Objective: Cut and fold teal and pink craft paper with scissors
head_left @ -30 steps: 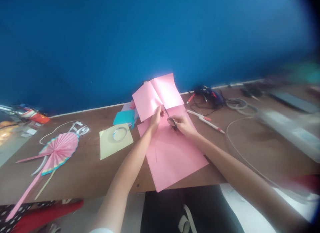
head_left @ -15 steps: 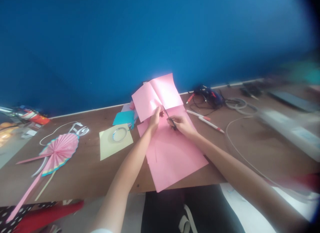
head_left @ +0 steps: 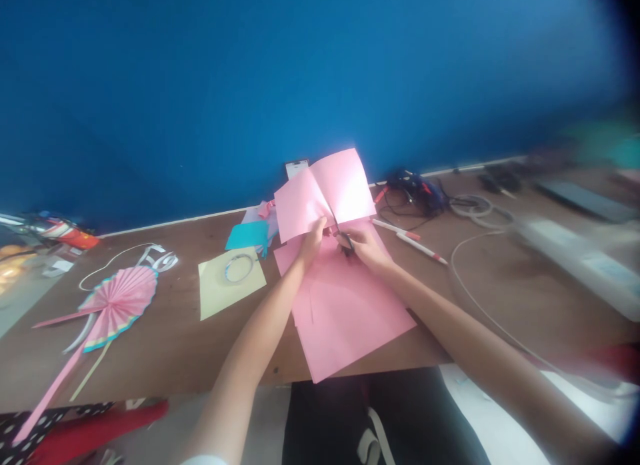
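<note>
A creased pink paper sheet [head_left: 345, 175] is raised above the table, its lower edge pinched in my left hand [head_left: 315, 238]. My right hand [head_left: 367, 246] is closed round a pair of dark scissors [head_left: 348, 242], whose blades point up and away into the sheet near its crease. How far the blades have cut is hard to make out. Beneath both hands lie more pink paper sheets [head_left: 350, 318], the lowest corner close to the table's front edge.
To the left are a cream paper [head_left: 220, 298] with a tape roll [head_left: 239, 268], teal paper [head_left: 247, 235] and a pleated pink paper fan [head_left: 120, 298]. White pens [head_left: 423, 248] and dark cables [head_left: 415, 192] lie right. A phone [head_left: 297, 168] leans on the blue wall [head_left: 320, 72].
The raised pink sheet has shifted slightly right, uncovering the phone behind it. The scissors' blades stand a little steeper in the sheet; both hands stay nearly in place.
</note>
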Available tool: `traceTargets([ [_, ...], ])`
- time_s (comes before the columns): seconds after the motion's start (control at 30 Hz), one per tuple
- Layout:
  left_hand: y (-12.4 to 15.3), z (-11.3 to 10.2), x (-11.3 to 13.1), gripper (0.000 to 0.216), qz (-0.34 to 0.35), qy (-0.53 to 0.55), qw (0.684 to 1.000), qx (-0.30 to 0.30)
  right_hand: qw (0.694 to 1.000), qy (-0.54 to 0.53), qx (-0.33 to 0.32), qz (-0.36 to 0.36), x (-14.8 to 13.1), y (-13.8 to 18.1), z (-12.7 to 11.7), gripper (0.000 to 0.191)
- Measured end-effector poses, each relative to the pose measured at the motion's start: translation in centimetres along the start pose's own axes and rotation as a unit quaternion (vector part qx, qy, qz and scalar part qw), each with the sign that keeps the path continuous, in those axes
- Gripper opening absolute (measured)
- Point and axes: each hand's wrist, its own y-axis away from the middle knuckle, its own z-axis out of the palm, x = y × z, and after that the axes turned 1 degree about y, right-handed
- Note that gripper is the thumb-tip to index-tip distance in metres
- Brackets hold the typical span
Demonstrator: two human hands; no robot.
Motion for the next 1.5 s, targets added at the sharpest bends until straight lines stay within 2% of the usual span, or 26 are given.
traceTargets([
  [0.23, 0.1, 0.7, -0.3, 0.041, -0.021, -0.029, 0.999, 0.013, 1.000, 0.013, 0.016, -0.006, -0.3, 0.2, -0.4, 0.041],
  [0.37, 0.4, 1.0, -0.1, 0.045, -0.005, -0.050, 0.999, 0.006, 1.000, 0.012, 0.024, -0.007, -0.6, 0.2, -0.4, 0.040],
  [0.53, 0.6, 1.2, 0.4, 0.048, -0.040, -0.038, 0.998, -0.004, 0.999, 0.016, 0.036, -0.009, -0.6, 0.2, -0.4, 0.040],
  [0.8, 0.3, 1.1, -0.1, 0.048, 0.010, -0.020, 1.000, -0.022, 0.999, 0.021, 0.041, -0.020, 0.2, -0.1, -0.8, 0.039],
  [0.93, 0.3, 1.1, -0.1, 0.046, 0.006, -0.009, 1.000, -0.012, 0.999, 0.018, 0.034, -0.010, 0.2, -0.2, -0.9, 0.040],
  [1.23, 0.9, 0.9, 0.3, 0.044, 0.014, -0.009, 0.999, -0.041, 0.999, 0.017, 0.041, -0.008, 0.0, -0.1, -0.7, 0.040],
  [1.5, 0.7, 1.0, 0.4, 0.044, 0.017, -0.010, 0.999, -0.037, 0.999, 0.027, 0.037, -0.011, -0.2, 0.1, -0.6, 0.040],
])
